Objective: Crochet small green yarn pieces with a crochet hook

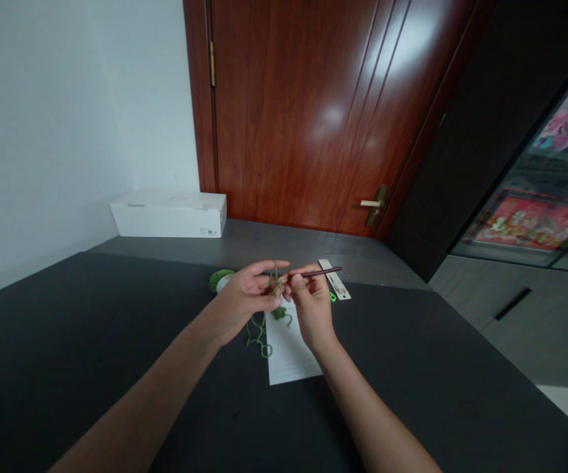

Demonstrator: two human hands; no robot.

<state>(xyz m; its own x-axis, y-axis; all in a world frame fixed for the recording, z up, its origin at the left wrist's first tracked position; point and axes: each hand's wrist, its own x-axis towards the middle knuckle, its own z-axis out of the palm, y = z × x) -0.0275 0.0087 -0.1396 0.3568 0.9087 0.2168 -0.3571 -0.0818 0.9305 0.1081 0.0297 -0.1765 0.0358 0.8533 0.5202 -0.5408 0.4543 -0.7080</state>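
My right hand point(312, 305) pinches a dark brown crochet hook point(316, 272), its handle end pointing right and its tip in the yarn by my left fingers. Green yarn point(259, 338) wraps over the raised index finger of my left hand point(243, 292), whose thumb and other fingers close on the strand near the hook tip. Loose loops of the yarn hang below that hand onto the table. A small dark green crocheted piece point(279, 313) shows beneath my hands, over a white sheet of paper point(291, 358). Behind my left hand sits a green yarn ball point(219, 279), partly hidden.
A pale flat ruler-like card point(339, 284) and a small bright green clip-like item point(332, 297) lie right of my hands on the dark table point(392, 374). A long white box point(170, 215) stands against the wall, near a wooden door point(308, 118).
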